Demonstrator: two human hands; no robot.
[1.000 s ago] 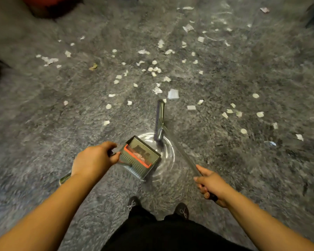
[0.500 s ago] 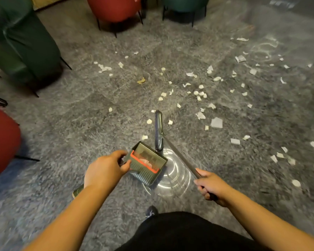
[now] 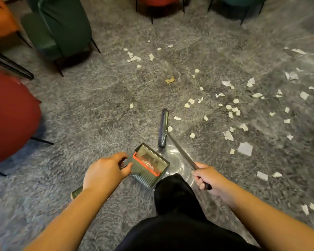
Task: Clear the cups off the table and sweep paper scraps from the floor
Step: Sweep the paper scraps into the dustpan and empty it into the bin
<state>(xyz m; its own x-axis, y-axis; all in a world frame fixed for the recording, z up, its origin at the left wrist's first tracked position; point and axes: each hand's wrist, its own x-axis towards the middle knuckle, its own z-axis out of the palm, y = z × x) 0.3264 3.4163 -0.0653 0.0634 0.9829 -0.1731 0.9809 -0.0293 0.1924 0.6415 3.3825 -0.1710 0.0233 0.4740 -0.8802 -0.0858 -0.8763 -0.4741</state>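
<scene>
I saw the grey floor [image 3: 101,109] still strewn with paper scraps [image 3: 245,149], mostly to my right. My left hand [image 3: 105,173] gripped the dustpan [image 3: 149,165] handle, holding it low, ready to catch. My right hand [image 3: 209,178] curled round the broom [image 3: 163,127], bristles beside scraps. Since half a second earlier, the view swung left; chairs [image 3: 62,28] loomed larger.

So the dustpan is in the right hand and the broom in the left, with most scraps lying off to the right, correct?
Not quite: the hands are swapped. The head view shows the left hand gripping the dustpan and the right hand gripping the broom handle. Most paper scraps do lie off to the right.
</scene>
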